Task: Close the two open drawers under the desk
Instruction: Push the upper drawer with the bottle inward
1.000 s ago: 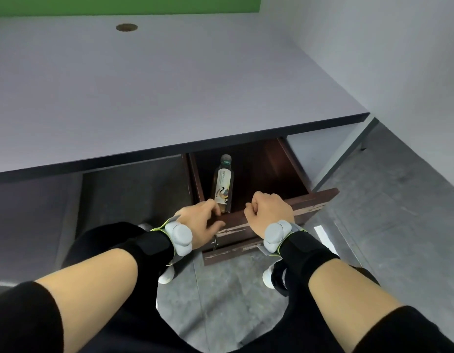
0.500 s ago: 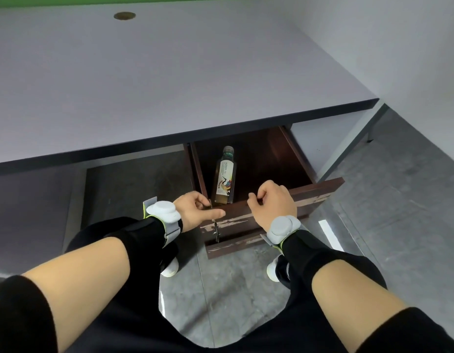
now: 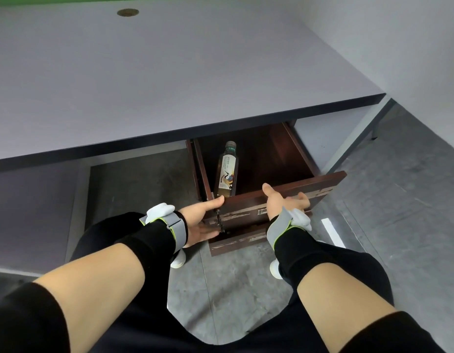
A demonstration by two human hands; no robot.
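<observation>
A dark brown upper drawer [image 3: 322,186] stands pulled out from under the grey desk [image 3: 170,85], with a drink bottle [image 3: 227,170] lying inside along its left wall. Below it a lower drawer front [image 3: 236,242] sticks out a little less. My left hand [image 3: 201,220] lies flat, fingers spread, against the left end of the upper drawer front, thumb on its top edge. My right hand [image 3: 282,201] rests open on the front's top edge near the middle, fingers apart. Neither hand holds anything.
A grey wall panel and a slanted desk leg [image 3: 358,138] stand to the right of the drawers. My knees and white shoes [image 3: 179,261] are on the grey concrete floor right in front of the drawers. A cable hole [image 3: 128,12] sits in the desktop's far part.
Both hands have turned from curled grips over the drawer's top edge to open flat palms against its front. The drawer sits about as far out as before.
</observation>
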